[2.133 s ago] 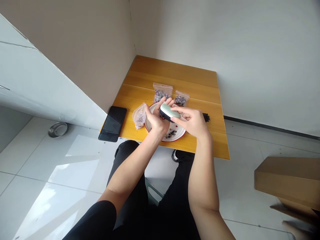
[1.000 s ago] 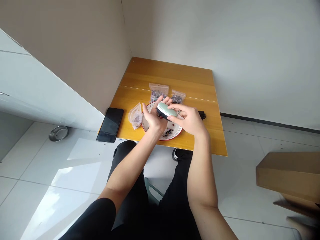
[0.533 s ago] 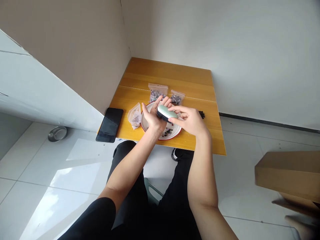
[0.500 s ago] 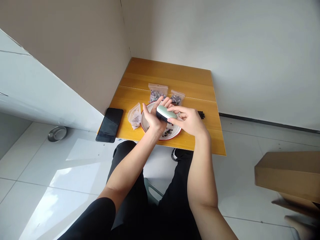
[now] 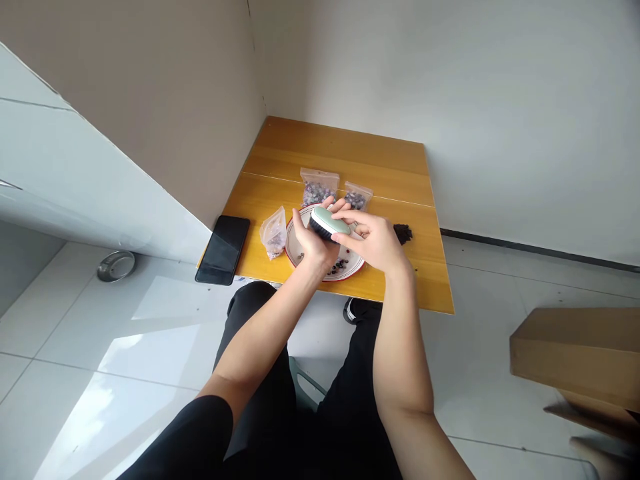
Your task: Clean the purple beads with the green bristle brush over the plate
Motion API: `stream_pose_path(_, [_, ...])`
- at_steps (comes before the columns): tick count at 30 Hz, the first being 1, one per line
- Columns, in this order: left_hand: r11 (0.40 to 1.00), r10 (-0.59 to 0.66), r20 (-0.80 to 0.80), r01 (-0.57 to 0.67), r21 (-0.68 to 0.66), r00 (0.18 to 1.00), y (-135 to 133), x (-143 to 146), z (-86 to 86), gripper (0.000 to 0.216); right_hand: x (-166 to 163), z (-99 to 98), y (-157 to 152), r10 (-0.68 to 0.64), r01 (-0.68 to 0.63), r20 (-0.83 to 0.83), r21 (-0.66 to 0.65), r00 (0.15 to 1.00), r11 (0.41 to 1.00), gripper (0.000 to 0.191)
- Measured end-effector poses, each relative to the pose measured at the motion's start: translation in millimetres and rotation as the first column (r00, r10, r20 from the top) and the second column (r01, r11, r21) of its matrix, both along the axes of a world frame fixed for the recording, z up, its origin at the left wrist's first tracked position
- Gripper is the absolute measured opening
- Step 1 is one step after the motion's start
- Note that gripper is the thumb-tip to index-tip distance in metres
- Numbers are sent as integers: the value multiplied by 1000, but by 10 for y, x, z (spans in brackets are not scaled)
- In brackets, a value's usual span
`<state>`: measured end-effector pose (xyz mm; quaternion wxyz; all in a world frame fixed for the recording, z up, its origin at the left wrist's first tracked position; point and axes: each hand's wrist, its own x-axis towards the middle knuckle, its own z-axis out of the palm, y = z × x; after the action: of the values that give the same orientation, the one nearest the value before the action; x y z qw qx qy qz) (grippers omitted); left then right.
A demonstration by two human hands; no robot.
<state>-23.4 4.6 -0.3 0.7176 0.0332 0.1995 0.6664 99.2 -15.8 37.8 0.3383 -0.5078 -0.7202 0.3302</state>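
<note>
My right hand (image 5: 376,241) grips a pale green brush (image 5: 330,221) with dark bristles, held bristles-down. My left hand (image 5: 313,241) lies palm-up under the brush, fingers stretched out and touching the bristles; whether anything rests in the palm is hidden. Both hands hover over a white plate with a red rim (image 5: 299,253) that holds several small dark beads (image 5: 340,266). The plate sits on a small wooden table (image 5: 350,153).
Three clear bags of beads lie around the plate: one on the left (image 5: 275,233), two behind it (image 5: 319,188) (image 5: 357,197). A black phone (image 5: 223,248) overhangs the table's left edge. A dark clump (image 5: 403,233) lies right of the plate. A cardboard box (image 5: 580,357) and a metal bowl (image 5: 115,265) are on the floor.
The brush has slid a little back and forth across my left palm. Both hands stay over the plate, and the view has shifted slightly.
</note>
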Motion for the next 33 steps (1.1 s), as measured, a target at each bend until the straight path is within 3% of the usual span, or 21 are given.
stream_pose_path(5, [1000, 9, -12, -9, -16, 1000, -10, -42, 60, 77, 48, -9, 7, -42, 42, 6, -10, 999, 999, 37])
stream_pose_path(9, [1000, -12, -22, 12, -11, 1000, -20, -25, 49, 81, 29, 4, -10, 17, -18, -14, -49, 1000, 999, 36])
stream_pose_path(14, [998, -23, 28, 21, 54, 999, -12, -20, 5, 80, -21, -11, 14, -29, 27, 23, 83, 999, 996, 36])
stream_pose_path(17, [1000, -12, 8, 12, 20, 1000, -4, -43, 7, 81, -6, -14, 10, -52, 49, 31, 88, 998, 995, 34])
stream_pose_path(22, [1000, -20, 15, 20, 11, 1000, 1, -4, -11, 79, -76, 3, -12, 26, -28, 26, 71, 999, 997, 35])
stream_pose_path(26, [1000, -14, 28, 13, 27, 1000, -3, -34, 32, 78, -71, -11, 3, -39, 35, 29, 145, 999, 989, 34])
stream_pose_path(33, [1000, 9, -3, -9, -1, 1000, 28, -56, 30, 79, -82, -22, 2, 7, -7, 2, 80, 1000, 997, 36])
